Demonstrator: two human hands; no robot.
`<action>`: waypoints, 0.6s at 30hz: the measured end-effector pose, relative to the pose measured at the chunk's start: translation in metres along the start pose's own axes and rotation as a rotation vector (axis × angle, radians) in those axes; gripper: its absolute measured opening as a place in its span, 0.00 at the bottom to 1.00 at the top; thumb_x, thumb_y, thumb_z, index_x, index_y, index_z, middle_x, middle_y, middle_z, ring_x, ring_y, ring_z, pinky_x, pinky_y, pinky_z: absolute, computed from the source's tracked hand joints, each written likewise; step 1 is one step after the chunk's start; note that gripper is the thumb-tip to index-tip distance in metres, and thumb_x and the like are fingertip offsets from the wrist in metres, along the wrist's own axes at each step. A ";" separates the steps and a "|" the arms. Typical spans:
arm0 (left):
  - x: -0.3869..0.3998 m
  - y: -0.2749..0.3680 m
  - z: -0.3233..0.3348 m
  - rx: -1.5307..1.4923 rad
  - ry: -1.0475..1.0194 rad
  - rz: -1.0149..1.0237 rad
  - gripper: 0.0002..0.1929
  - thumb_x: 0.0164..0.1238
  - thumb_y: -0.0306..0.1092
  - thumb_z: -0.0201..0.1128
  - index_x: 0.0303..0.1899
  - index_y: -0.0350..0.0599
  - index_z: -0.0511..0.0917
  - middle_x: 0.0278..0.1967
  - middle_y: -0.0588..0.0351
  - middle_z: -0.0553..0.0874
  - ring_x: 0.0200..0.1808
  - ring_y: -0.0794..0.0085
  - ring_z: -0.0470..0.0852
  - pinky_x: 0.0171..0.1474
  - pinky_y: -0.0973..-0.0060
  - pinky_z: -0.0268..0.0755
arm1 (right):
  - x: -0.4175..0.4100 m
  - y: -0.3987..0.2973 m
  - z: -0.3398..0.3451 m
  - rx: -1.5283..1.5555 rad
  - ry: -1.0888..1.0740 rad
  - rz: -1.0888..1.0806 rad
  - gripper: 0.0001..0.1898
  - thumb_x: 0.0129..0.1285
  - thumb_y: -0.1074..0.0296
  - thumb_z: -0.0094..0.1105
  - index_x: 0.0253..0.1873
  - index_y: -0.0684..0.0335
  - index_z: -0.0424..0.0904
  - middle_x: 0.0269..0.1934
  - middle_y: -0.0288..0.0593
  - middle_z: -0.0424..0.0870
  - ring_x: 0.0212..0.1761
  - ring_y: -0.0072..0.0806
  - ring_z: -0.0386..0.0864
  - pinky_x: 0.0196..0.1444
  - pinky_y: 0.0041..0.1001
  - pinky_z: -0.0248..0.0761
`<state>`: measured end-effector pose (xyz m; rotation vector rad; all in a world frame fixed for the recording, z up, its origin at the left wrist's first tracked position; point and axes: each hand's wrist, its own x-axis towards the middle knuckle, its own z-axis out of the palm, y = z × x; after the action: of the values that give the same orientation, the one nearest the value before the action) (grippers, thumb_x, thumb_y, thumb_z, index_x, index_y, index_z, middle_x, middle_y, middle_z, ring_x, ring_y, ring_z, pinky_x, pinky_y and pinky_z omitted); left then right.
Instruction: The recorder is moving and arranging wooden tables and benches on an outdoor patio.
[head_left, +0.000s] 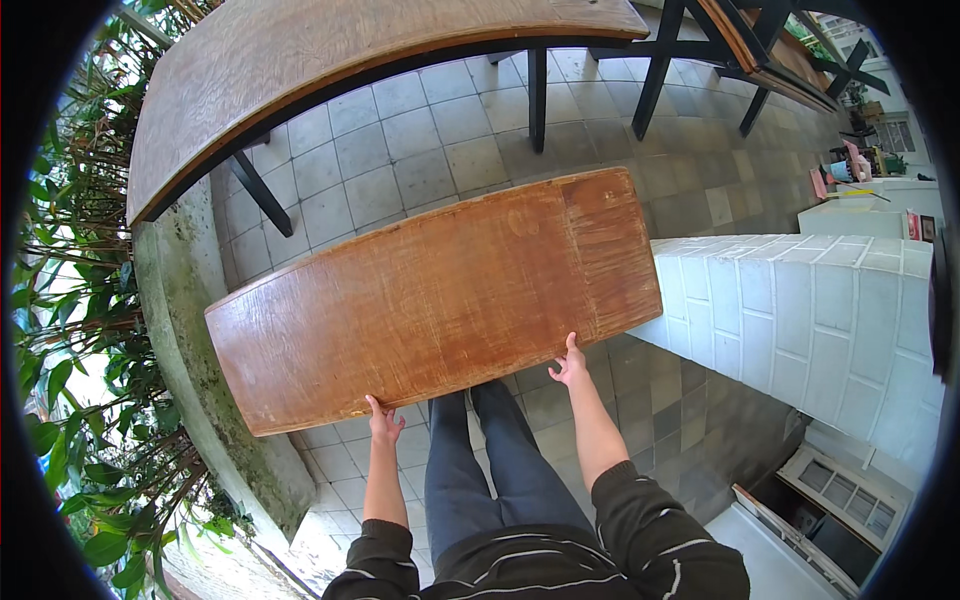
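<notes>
A long reddish-brown wooden bench or table top (435, 300) lies across the middle of the view, tilted with its right end higher in the picture. My left hand (384, 421) is at its near edge, left of centre, with the thumb on the top surface and the fingers below the edge. Farther right along the same edge, my right hand (572, 364) has its thumb on the top and some fingers under or beside the edge. Whatever supports the wooden top is hidden beneath it.
Beyond stands a larger wooden table (360, 37) with black legs. A low mossy concrete wall (187, 330) and leafy plants (97, 450) run along the left. At right is a white block wall (787, 307). Grey tiles (420, 127) cover the floor.
</notes>
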<state>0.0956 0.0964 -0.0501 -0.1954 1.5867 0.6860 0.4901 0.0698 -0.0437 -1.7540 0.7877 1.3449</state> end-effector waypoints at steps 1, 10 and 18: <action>-0.001 -0.003 0.002 0.000 -0.002 0.001 0.33 0.43 0.67 0.51 0.44 0.50 0.62 0.41 0.64 0.67 0.47 0.73 0.62 0.31 0.70 0.56 | -0.001 -0.001 -0.003 0.001 -0.001 -0.002 0.35 0.46 0.36 0.47 0.55 0.50 0.56 0.52 0.36 0.61 0.56 0.28 0.57 0.46 0.41 0.51; -0.010 -0.024 -0.017 -0.020 0.026 -0.034 0.35 0.43 0.68 0.49 0.48 0.51 0.59 0.46 0.60 0.64 0.51 0.70 0.60 0.31 0.67 0.56 | -0.001 0.013 -0.029 -0.025 -0.008 0.008 0.34 0.47 0.36 0.47 0.55 0.51 0.55 0.52 0.36 0.60 0.57 0.27 0.55 0.47 0.43 0.50; -0.021 -0.049 -0.044 0.007 0.002 -0.072 0.38 0.45 0.67 0.49 0.53 0.51 0.56 0.52 0.59 0.61 0.57 0.70 0.55 0.35 0.64 0.57 | -0.005 0.049 -0.061 -0.062 0.017 0.037 0.35 0.49 0.35 0.43 0.57 0.53 0.53 0.57 0.36 0.56 0.59 0.31 0.53 0.45 0.44 0.52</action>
<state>0.0862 0.0284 -0.0463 -0.2471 1.5766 0.6245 0.4782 -0.0076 -0.0406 -1.8091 0.7992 1.3947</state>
